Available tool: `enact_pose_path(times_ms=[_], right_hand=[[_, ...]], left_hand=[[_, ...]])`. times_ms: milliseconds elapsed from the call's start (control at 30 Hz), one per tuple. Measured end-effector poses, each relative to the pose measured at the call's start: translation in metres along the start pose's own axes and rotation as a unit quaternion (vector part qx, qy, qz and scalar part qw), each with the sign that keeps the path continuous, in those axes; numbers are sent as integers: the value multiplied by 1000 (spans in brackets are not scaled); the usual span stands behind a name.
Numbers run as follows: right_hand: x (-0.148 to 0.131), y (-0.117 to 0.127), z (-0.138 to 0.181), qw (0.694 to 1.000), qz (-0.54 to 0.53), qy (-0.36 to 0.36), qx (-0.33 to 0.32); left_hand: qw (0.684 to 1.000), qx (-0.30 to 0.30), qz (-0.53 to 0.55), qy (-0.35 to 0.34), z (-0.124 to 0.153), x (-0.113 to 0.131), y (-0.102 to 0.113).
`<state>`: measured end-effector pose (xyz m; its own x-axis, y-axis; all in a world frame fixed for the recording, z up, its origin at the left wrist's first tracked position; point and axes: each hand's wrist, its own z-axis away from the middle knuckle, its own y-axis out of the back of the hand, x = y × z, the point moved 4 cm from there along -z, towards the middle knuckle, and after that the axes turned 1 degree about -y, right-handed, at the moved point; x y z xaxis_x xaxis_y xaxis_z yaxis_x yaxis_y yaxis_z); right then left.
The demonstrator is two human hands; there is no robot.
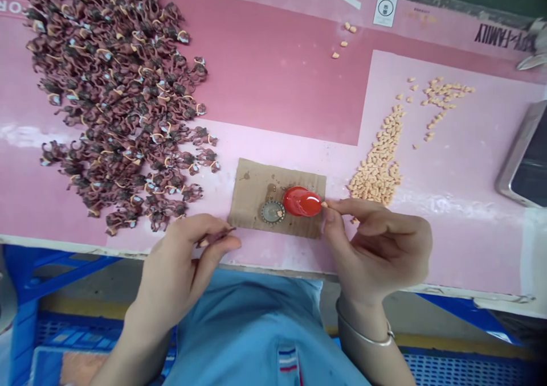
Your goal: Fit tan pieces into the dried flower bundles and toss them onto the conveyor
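Figurine (pixel 219 235) runs nearly crosswise, right end angled slightly away from the body, pinched in the left hand (pixel 177 263); the right hand (pixel 376 246) pinches a beige bit (pixel 324 204).

We pinch a brown piece (pixel 217 237) in our left grip (pixel 182 263) and a tan bit (pixel 324 204) in our right grip (pixel 376 249), beside a red thing (pixel 302 201).

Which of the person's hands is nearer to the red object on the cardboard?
Right. The right hand is close beside the red object, on its right; the left hand is farther away, by the lower left corner of the cardboard.
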<state>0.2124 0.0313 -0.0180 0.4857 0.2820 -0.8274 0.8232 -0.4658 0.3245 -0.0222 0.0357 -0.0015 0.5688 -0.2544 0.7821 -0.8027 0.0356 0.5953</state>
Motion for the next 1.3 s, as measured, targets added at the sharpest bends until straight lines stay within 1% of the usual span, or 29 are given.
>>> enact_pose_path(times_ms=[67, 133, 300, 433, 500, 633, 800, 900, 967, 1033, 1167, 1233, 1300], right_hand=[[0, 0, 0, 1000, 1, 2, 1], [1, 0, 0, 1000, -3, 10, 5], [-1, 2, -3, 999, -14, 36, 11], [-4, 7, -2, 999, -31, 30, 11], [-7, 8, 0, 999, -39, 26, -6], [-17, 11, 1, 998, -38, 31, -35], [-21, 12, 1, 998, -35, 22, -49], [-22, 12, 1, 997, -46, 18, -51], [-23, 11, 1, 997, -56, 15, -58], [-24, 9, 1, 996, -64, 13, -65], [-26, 7, 2, 995, -74, 0, -64], [-27, 8, 2, 995, -71, -2, -65], [-28, 9, 1, 995, -63, -3, -72]], left_hand=[[999, -12, -25, -30, -1, 3, 1], [998, -15, -3, -60, -2, 5, 2], [997, -32, 35, -62, -6, 5, -2], [997, -14, 52, -63, -8, 8, -4], [996, -14, 55, -63, -8, 10, -6], [992, -37, 115, -44, -8, 12, -12], [985, -8, 172, 14, -8, 7, -14], [975, -16, 215, 52, -5, 0, -13], [976, -28, 210, 56, -3, -2, -11], [981, -31, 188, 39, -3, 0, -9], [987, -38, 156, -22, -9, 11, -8], [986, -62, 142, -54, -12, 17, -10], [979, -106, 154, -78, -13, 23, -16]])
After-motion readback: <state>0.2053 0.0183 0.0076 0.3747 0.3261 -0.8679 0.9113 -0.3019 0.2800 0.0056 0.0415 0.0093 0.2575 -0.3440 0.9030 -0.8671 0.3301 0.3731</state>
